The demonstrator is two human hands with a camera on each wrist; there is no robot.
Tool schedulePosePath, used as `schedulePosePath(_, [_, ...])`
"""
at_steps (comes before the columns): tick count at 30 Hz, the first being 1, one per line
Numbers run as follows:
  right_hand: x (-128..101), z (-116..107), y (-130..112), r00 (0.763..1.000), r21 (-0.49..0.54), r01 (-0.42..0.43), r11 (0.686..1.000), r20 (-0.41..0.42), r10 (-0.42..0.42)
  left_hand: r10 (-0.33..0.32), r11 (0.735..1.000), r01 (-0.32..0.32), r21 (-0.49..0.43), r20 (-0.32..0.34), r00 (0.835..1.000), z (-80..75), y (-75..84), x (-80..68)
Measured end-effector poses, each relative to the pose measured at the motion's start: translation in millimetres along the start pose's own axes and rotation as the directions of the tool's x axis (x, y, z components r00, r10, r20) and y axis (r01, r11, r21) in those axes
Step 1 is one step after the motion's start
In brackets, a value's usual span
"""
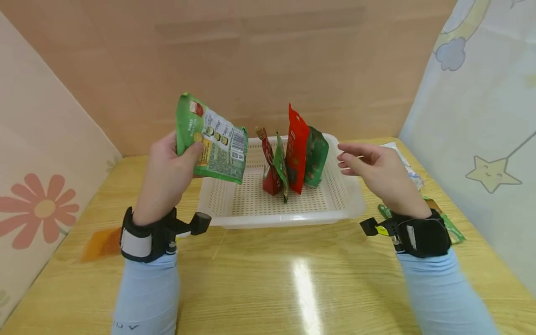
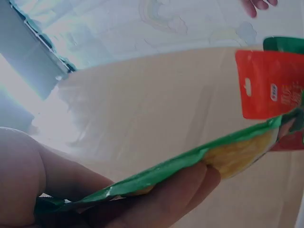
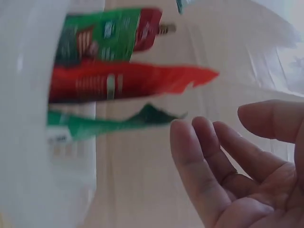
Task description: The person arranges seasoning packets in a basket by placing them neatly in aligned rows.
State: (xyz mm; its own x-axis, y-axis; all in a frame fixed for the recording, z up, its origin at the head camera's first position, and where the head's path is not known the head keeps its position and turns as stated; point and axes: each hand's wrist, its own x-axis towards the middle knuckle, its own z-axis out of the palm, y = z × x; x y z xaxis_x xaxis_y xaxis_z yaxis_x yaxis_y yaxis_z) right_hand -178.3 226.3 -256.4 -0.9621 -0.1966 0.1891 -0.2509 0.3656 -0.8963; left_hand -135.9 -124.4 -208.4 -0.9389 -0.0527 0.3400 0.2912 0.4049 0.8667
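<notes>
My left hand (image 1: 169, 170) pinches a green snack bag (image 1: 217, 144) by its left side, thumb on the printed back, and holds it up at the left end of a white plastic basket (image 1: 284, 217). In the left wrist view the green bag (image 2: 180, 159) appears edge-on between thumb and fingers. Inside the basket several packets stand upright: a dark red spouted pouch (image 1: 271, 179), a thin green packet (image 1: 280, 163), a red bag (image 1: 296, 149) and a dark green bag (image 1: 316, 156). My right hand (image 1: 372, 170), fingers loosely bent and holding nothing, hovers by the basket's right rim.
An orange packet (image 1: 102, 244) lies on the wooden table (image 1: 259, 274) at the left. Behind the right wrist are a green packet (image 1: 452, 228) and a white-and-blue packet (image 1: 404, 160). A brown panel (image 1: 259, 60) backs the table, with patterned side walls (image 1: 481, 116).
</notes>
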Motion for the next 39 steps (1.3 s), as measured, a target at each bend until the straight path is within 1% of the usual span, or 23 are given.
schedulePosePath(3, [4.5,-10.1,7.0,0.996,-0.087,-0.037,0.995,-0.082,0.030,-0.038,0.999,0.039,-0.026,0.014,0.999,0.8,-8.5,10.0])
schedulePosePath(5, [7.0,-14.5,12.6,0.993,-0.146,-0.068,0.987,-0.103,0.054,-0.057,0.997,0.059,-0.051,0.033,0.998,2.0,-14.6,16.3])
schedulePosePath(8, [10.7,-17.9,24.3,0.992,-0.261,-0.111,0.959,-0.089,0.090,-0.095,0.992,0.101,-0.077,0.069,0.993,4.1,-24.1,23.0])
schedulePosePath(11, [15.7,-17.0,38.5,0.990,-0.329,-0.142,0.934,-0.028,0.140,-0.143,0.985,0.153,-0.076,0.122,0.982,5.6,-33.9,26.3])
schedulePosePath(13, [20.0,-14.7,47.6,0.985,-0.331,-0.157,0.930,0.021,0.174,-0.165,0.982,0.177,-0.062,0.160,0.973,6.6,-39.9,29.1])
schedulePosePath(15, [23.3,-12.7,54.6,0.976,-0.311,-0.181,0.933,0.063,0.210,-0.178,0.982,0.188,-0.033,0.203,0.963,7.4,-44.6,34.1])
schedulePosePath(19, [27.3,-10.6,62.5,0.963,-0.253,-0.224,0.941,0.093,0.254,-0.201,0.979,0.197,0.042,0.269,0.942,10.1,-48.1,50.8])
schedulePosePath(22, [28.2,-9.9,64.9,0.957,-0.239,-0.243,0.940,0.101,0.273,-0.232,0.973,0.220,0.073,0.287,0.930,12.8,-47.6,64.2])
schedulePosePath(25, [28.1,-8.8,66.5,0.954,-0.249,-0.249,0.936,0.106,0.282,-0.264,0.965,0.251,0.080,0.300,0.917,18.0,-46.8,75.6])
schedulePosePath(26, [27.9,-8.4,66.9,0.953,-0.258,-0.249,0.933,0.107,0.284,-0.274,0.962,0.261,0.084,0.307,0.911,20.8,-46.6,78.7])
schedulePosePath(29, [27.5,-7.2,68.3,0.953,-0.266,-0.248,0.932,0.107,0.284,-0.310,0.950,0.296,0.097,0.347,0.885,32.5,-47.1,85.2])
schedulePosePath(31, [27.4,-6.7,69.2,0.955,-0.269,-0.242,0.932,0.106,0.278,-0.326,0.945,0.303,0.121,0.372,0.869,42.0,-49.2,87.9])
schedulePosePath(32, [27.5,-6.6,69.5,0.956,-0.269,-0.240,0.933,0.102,0.275,-0.330,0.944,0.301,0.134,0.380,0.864,46.9,-50.5,88.9])
schedulePosePath(34, [27.8,-6.3,69.5,0.958,-0.276,-0.235,0.932,0.096,0.270,-0.333,0.942,0.289,0.170,0.390,0.858,55.5,-52.2,90.4])
schedulePosePath(37, [28.2,-5.9,68.0,0.960,-0.282,-0.232,0.931,0.085,0.265,-0.338,0.938,0.272,0.216,0.391,0.856,64.7,-53.1,91.6])
schedulePosePath(39, [28.8,-5.2,66.6,0.963,-0.282,-0.221,0.934,0.088,0.255,-0.354,0.931,0.283,0.230,0.387,0.852,68.1,-53.3,92.1])
